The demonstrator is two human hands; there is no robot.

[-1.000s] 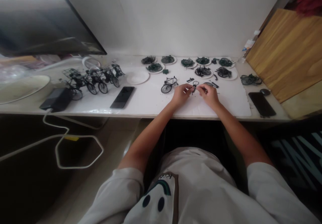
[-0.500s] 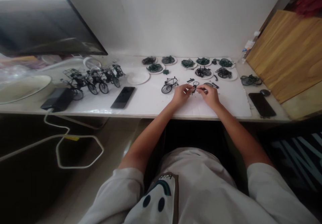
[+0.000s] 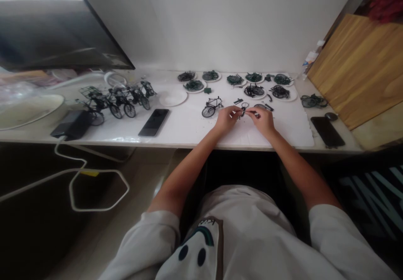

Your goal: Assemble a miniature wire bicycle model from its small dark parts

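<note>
Low over the white sheet, my left hand [image 3: 227, 117] and my right hand [image 3: 262, 118] meet fingertip to fingertip. Between them is a small dark model bicycle part [image 3: 242, 113], pinched from both sides; its exact shape is too small to make out. To the left of my left hand stands a partly built model bicycle [image 3: 211, 107], with one wheel visible and a dark frame. A small ring-shaped part [image 3: 245, 105] shows just beyond my fingertips. Behind my right hand lies a wheel [image 3: 260, 106], partly hidden by the fingers.
Several white plates of dark and green bicycle parts [image 3: 254, 90] line the back. Assembled model bicycles [image 3: 126, 101] stand at left, near an empty plate [image 3: 173, 98], a phone [image 3: 154, 122] and a black adapter [image 3: 71, 124]. Another phone [image 3: 328, 131] lies right, by a wooden board [image 3: 362, 70].
Both hands stay in nearly the same place, still pinching the small dark part. Only slight finger movement and a tiny shift of the view show.
</note>
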